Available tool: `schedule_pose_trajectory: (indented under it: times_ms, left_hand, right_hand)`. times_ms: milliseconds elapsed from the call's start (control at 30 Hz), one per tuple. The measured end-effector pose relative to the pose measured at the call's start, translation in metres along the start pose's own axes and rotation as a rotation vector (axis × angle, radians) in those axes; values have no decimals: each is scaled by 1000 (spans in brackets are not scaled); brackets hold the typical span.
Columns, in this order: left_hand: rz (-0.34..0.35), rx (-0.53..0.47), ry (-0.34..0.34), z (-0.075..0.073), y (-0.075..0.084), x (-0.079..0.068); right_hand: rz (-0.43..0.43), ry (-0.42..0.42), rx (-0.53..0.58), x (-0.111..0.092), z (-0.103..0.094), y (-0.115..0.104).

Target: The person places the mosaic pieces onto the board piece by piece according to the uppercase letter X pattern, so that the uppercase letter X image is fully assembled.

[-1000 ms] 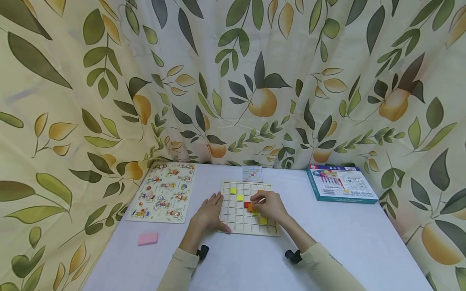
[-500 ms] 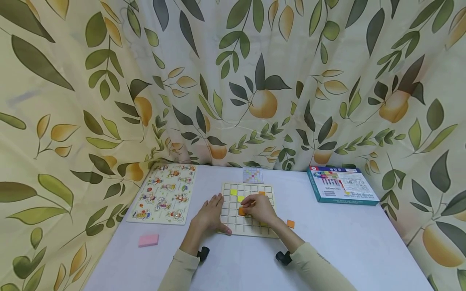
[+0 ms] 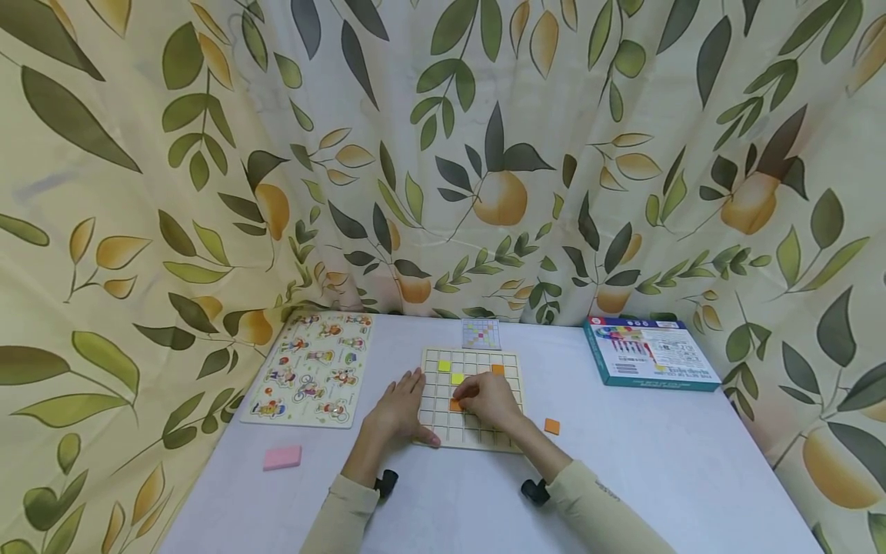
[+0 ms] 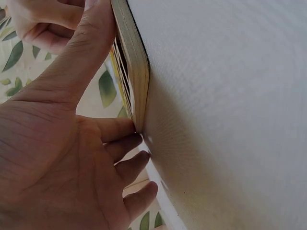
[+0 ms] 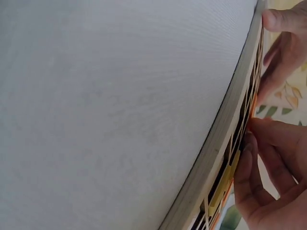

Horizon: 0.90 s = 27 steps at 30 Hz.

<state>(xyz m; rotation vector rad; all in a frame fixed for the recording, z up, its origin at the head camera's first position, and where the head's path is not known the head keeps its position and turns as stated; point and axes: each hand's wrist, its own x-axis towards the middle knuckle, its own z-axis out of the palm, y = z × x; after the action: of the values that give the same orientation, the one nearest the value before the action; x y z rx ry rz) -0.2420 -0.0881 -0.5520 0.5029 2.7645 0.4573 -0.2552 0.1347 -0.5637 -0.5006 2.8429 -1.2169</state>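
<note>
A wooden grid board [image 3: 443, 433] lies on the white table. My left hand [image 3: 398, 408] rests at its near left corner, fingers along the left edge and thumb at the front edge; the left wrist view shows these fingers [image 4: 129, 167] spread straight. Over the board's middle, my right hand [image 3: 493, 400] pinches an orange tile [image 3: 455, 405] that sits at a grid cell. The right wrist view has the fingertips [image 5: 256, 125] against it. Yellow tiles [image 3: 444, 366] and another orange tile [image 3: 498, 369] sit in other cells. My right hand hides part of the grid.
A loose orange tile [image 3: 551, 426] lies right of the board. Behind it is a small pattern card [image 3: 481, 334]. A picture board [image 3: 314, 369] and a pink block [image 3: 281, 458] lie left; a flat box [image 3: 651, 354] sits back right. A leafy curtain [image 3: 443, 154] hangs behind.
My right hand has moved left across the board with the orange tile and lowered it to a cell. The loose orange tile at right has come into sight. My left hand stays put.
</note>
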Motion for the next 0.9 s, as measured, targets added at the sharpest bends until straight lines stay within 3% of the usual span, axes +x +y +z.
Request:
schedule_pose_trajectory:
  times_ms: [267,667,900]
  left_hand:
    - [-5,-10,9,-1,1,-1]
    - [-31,-39,3,-2,2,-2]
    - [-31,-52,0,-2,3,-2]
  right_hand:
    - [-12,37,-15,-11,-9,-5]
    - [90,116,-32,-44,-44,1]
    - [159,108,-43,-65,-69,15]
